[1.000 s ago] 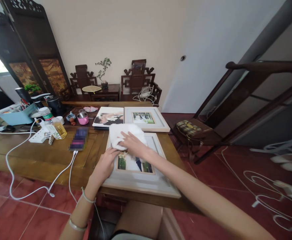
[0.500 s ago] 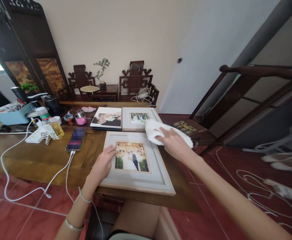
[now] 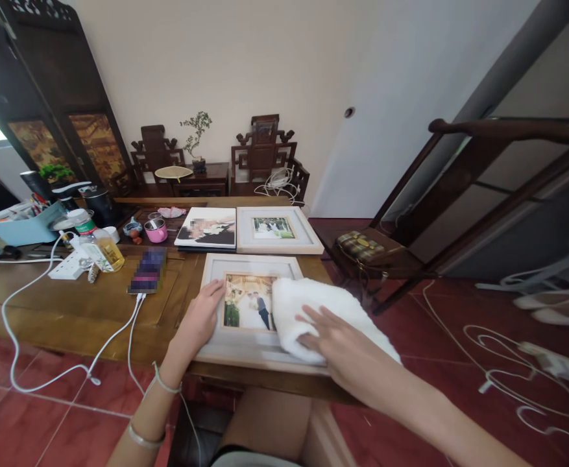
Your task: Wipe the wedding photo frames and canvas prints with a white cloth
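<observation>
A framed wedding photo point(image 3: 250, 301) lies flat on the wooden table near its front edge, its pale border partly covered on the right. My left hand point(image 3: 205, 314) rests on the left side of this frame, fingers stretched out flat and holding nothing. Under my right hand point(image 3: 330, 340) is a thick white cloth point(image 3: 289, 305), pressed onto the frame's right side and hanging past its edge. The fingers of that hand are bent into the cloth, and the thumb tip is partly hidden by its folds.
Behind lie a second framed photo point(image 3: 308, 233) and a photo album point(image 3: 206, 227). To the left are a phone point(image 3: 146, 269) on charging cables, a white power strip point(image 3: 67, 266), a bottle point(image 3: 109, 250) and a pink cup point(image 3: 156, 230). A wooden chair point(image 3: 401, 253) holds a plaid bag point(image 3: 359, 245).
My right hand and the white cloth have moved down the frame's right side toward me, uncovering the second frame and covering the photo's right part. My left hand has stayed in place.
</observation>
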`<state>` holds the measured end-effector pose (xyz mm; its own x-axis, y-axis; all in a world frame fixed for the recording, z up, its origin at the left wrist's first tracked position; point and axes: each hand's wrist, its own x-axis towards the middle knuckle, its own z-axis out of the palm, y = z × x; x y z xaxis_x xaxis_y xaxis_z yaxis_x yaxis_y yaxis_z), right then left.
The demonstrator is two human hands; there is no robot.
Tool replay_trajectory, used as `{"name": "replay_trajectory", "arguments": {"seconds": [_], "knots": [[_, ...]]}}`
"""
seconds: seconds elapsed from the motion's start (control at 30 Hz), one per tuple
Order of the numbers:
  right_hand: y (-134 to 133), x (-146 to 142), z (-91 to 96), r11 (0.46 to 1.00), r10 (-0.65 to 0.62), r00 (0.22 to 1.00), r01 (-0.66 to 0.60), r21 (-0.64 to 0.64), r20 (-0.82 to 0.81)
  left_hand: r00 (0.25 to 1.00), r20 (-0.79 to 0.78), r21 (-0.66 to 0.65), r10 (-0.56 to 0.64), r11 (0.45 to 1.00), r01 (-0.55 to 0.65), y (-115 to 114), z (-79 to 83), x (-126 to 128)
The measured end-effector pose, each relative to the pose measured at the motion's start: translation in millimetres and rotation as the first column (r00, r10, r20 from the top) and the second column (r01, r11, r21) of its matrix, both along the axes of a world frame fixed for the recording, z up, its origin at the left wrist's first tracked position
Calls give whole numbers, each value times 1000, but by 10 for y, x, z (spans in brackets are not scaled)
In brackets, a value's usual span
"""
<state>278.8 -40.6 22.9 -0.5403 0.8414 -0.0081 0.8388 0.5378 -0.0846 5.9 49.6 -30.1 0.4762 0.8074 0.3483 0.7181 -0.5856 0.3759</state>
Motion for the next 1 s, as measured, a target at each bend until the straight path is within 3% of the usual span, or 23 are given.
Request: {"name": "replay_trajectory", "arguments": {"seconds": [0.1, 0.17, 0.47, 0.57, 0.67, 0.9, 1.0], "knots": [[-164, -42, 85, 998, 1, 1000, -1, -57, -2, 999, -21, -32, 38, 999, -38, 11, -26, 2], [-121, -54, 85, 999, -29, 1000, 30, -44, 12, 998, -30, -44, 49, 998, -50, 18, -30, 1], [892, -45, -186, 952, -186, 982, 190, 240, -38, 998, -50, -67, 37, 997, -40, 51, -63, -36], [996, -73, -238, 950, -169, 985, 173, 261, -39, 999, -28, -66, 39, 997, -41, 43, -57, -33], [775, -95, -255, 967, -86, 996, 91, 240, -29, 999, 4, -59, 46, 997, -46, 29, -41, -22], [-264, -152, -20, 998, 44, 993, -48, -36, -106, 999, 30, -53, 36, 998, -35, 47, -69, -24], [-330, -217, 58, 993, 56, 992, -67, -94, -116, 999, 18, -65, 38, 997, -36, 53, -72, -25]]}}
